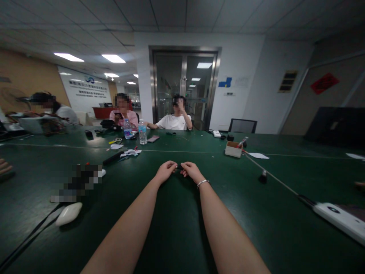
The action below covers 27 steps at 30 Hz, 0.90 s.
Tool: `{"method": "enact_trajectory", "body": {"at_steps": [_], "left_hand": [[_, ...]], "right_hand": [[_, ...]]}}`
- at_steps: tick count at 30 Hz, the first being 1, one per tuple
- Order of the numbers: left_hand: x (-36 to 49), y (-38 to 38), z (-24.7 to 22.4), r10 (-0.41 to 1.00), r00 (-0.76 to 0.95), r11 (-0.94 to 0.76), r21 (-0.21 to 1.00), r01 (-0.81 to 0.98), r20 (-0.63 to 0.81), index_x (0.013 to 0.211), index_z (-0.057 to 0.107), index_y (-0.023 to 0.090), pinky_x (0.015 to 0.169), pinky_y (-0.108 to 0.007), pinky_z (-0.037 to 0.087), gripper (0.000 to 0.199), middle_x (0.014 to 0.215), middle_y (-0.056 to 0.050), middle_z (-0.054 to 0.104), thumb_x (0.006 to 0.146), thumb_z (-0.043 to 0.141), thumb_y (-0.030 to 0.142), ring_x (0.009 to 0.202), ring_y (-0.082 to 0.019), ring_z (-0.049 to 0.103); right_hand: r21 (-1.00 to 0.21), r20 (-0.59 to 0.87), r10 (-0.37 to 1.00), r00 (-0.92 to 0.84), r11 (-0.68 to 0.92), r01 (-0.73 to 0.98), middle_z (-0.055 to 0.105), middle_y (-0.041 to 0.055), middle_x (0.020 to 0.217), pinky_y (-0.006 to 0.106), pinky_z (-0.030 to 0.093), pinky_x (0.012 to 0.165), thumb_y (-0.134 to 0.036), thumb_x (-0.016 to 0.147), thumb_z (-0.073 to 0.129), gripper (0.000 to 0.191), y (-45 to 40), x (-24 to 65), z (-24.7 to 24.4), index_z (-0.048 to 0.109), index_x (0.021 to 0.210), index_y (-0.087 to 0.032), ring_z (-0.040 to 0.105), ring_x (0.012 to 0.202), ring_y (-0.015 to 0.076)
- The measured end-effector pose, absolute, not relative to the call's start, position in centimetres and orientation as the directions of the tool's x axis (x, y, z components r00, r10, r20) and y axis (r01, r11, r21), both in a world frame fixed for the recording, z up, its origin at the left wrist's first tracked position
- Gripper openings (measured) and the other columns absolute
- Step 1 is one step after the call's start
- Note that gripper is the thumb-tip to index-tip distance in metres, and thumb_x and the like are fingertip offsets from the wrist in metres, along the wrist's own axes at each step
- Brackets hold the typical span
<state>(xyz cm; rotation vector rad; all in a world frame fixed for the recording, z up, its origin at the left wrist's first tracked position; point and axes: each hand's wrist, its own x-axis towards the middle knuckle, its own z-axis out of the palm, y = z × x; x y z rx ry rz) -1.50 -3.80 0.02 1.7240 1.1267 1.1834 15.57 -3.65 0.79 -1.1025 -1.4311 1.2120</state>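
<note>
Over the green tabletop [182,220], both my arms reach forward and the fingertips meet around a small black object [179,166]. Its kind is too small to make out, and the fingers cover most of it. My left hand [166,171] is closed in a pinch at its left end. From the other side, my right hand [192,171] pinches it with thumb and fingers, the remaining fingers curled under. A silver bracelet [203,183] circles my right wrist.
Left lie a white computer mouse [69,214] and a blurred dark item with a strap. Beyond stand two water bottles [142,132]. Right are a small box [233,150], a black brush-like item [262,177], and a corded white power strip [339,219]. Several people sit around the table.
</note>
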Motion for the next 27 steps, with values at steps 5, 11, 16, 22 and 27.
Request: {"method": "enact_trajectory", "body": {"at_steps": [5,11,16,22,27], "left_hand": [[-1.50,-4.10,0.23,0.923,0.185,-0.377,0.890,0.257,0.338,0.095,0.064,0.015,0.068,-0.028,0.048,0.032,0.086,-0.007,0.067,0.074,0.062,0.039,0.079,-0.017,0.061],[-1.30,-4.59,0.57,0.937,0.192,-0.335,0.908,0.253,0.292,0.096,0.063,0.015,0.070,-0.029,0.047,0.032,0.084,-0.007,0.068,0.077,0.058,0.040,0.078,-0.017,0.062],[-1.35,-4.48,0.50,0.934,0.215,-0.339,0.901,0.271,0.287,0.097,0.062,0.014,0.070,-0.028,0.046,0.033,0.081,-0.006,0.067,0.078,0.056,0.041,0.078,-0.017,0.062],[-1.51,-4.24,0.39,0.936,0.219,-0.335,0.892,0.302,0.277,0.098,0.062,0.015,0.071,-0.028,0.046,0.033,0.081,-0.005,0.067,0.079,0.055,0.040,0.077,-0.016,0.062],[-1.53,-4.15,0.28,0.932,0.224,-0.342,0.896,0.283,0.285,0.098,0.062,0.015,0.071,-0.029,0.046,0.032,0.081,-0.006,0.067,0.079,0.055,0.040,0.077,-0.017,0.062]], "right_hand": [[-0.993,0.094,0.982,-0.165,0.105,0.061,0.061,0.0001,0.051,0.014,0.044,0.040,-0.021,0.087,0.056,0.013,-4.04,15.46,1.19,0.061,0.081,-0.011,0.053,0.040,0.0060],[-0.994,0.091,0.982,-0.168,0.101,0.051,0.060,-0.0003,0.049,0.014,0.044,0.039,-0.021,0.086,0.058,0.014,-4.36,15.37,1.49,0.060,0.077,-0.011,0.052,0.040,0.0057],[-0.994,0.089,0.982,-0.164,0.099,0.054,0.061,0.0003,0.050,0.013,0.044,0.039,-0.021,0.086,0.058,0.013,-4.41,15.37,1.56,0.061,0.079,-0.011,0.053,0.041,0.0060],[-0.992,0.089,0.983,-0.162,0.102,0.070,0.061,0.0005,0.050,0.014,0.045,0.040,-0.020,0.087,0.057,0.013,-4.51,15.35,1.68,0.061,0.080,-0.010,0.053,0.041,0.0061],[-0.993,0.087,0.984,-0.157,0.097,0.062,0.061,0.0009,0.051,0.014,0.045,0.040,-0.022,0.085,0.059,0.013,-4.55,15.42,1.68,0.062,0.079,-0.011,0.053,0.041,0.0063]]}}
